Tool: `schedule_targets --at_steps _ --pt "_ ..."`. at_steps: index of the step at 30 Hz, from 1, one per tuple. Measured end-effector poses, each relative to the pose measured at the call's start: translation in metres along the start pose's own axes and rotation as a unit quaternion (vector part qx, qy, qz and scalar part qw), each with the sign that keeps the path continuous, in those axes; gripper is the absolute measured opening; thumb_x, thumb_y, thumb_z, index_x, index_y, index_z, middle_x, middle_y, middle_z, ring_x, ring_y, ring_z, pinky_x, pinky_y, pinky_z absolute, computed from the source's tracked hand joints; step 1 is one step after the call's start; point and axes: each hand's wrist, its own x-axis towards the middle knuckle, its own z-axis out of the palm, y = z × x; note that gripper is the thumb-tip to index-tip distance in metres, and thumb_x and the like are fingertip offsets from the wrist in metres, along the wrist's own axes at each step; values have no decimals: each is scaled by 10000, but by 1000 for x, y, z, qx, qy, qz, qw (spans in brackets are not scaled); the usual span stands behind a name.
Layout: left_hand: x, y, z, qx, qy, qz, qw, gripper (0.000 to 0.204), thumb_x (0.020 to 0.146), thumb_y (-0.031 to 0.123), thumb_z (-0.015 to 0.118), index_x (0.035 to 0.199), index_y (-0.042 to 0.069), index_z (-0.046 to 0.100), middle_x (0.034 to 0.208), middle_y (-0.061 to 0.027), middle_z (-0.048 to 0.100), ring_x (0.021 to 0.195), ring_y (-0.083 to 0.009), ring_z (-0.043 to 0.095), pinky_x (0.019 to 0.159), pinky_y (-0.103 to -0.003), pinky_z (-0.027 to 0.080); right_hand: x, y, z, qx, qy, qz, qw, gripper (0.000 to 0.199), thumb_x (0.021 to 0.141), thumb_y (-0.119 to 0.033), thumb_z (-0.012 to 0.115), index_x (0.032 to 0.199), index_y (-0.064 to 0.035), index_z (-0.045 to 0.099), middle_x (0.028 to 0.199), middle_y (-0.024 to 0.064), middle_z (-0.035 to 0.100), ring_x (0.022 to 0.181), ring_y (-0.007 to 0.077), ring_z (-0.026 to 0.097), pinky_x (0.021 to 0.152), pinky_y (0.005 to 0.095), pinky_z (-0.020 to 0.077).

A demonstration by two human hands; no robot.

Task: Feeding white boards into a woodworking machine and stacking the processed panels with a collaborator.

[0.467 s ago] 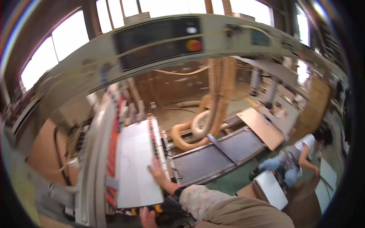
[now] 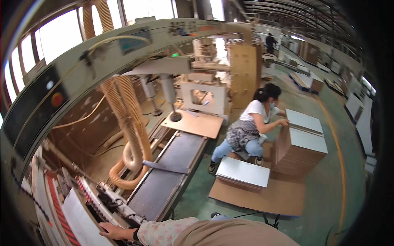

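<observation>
White panel (image 2: 80, 223) — floral sleeve (image 2: 164, 233), tan hose (image 2: 131, 135).

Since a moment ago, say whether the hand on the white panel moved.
No. The right hand still lies at the white panel's right edge beside the roller rail.

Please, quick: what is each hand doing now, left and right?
Left hand: open, lying flat on the white panel at the machine.
Right hand: not in view.
</observation>
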Motion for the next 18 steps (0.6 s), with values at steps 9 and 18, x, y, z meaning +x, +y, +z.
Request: schedule_targets --at_steps 9,18 --pt "60 17 84 -163 -32 -79 983 224 884 196 479 733 32 496 658 -40 486 530 -106 425 472 -223 349 -130 184 -238 -54 -20 204 977 556 817 -487 452 907 44 589 844 210 614 772 334 581 677 425 440" --pt "106 66 148 -187 -74 -161 966 217 894 211 473 788 39 554 678 -36 549 598 -99 497 506 -210 385 -294 228 -377 34 91 460 883 495 810 -497 484 911 -31 619 721 110 567 655 219 547 563 390 447"
